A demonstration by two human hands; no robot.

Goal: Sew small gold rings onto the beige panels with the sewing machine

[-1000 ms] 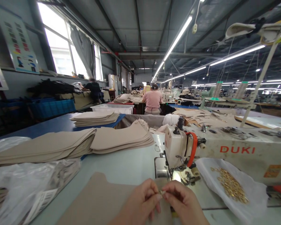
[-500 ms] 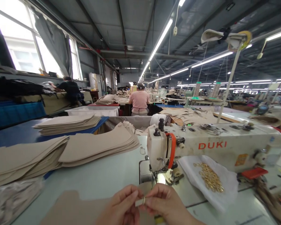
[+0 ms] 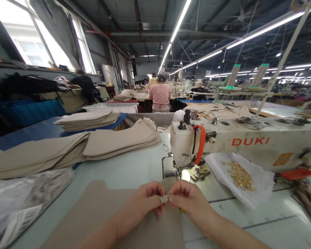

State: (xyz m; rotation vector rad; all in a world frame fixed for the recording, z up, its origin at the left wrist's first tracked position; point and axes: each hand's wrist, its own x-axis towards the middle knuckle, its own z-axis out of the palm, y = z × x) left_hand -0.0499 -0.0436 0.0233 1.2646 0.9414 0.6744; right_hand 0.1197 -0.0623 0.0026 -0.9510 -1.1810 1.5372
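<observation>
My left hand and my right hand meet in front of the sewing machine, fingertips pinched together. Between them is a short beige fabric strip with a small gold ring around it. Each hand grips one side of the strip; the fingers hide most of it. Under my hands a large flat beige fabric panel lies on the pale table, its far end reaching toward the machine's needle area.
A white cloth holding many gold rings lies right of the needle. Stacks of beige panels stand at left, beside a clear plastic bag. A thread stand rises behind. A person in pink sits ahead.
My view has tilted down and turned slightly left. Both hands remain pinched together on the strip, and the ring now sits at a different angle, closer to the fold between the fingertips.
</observation>
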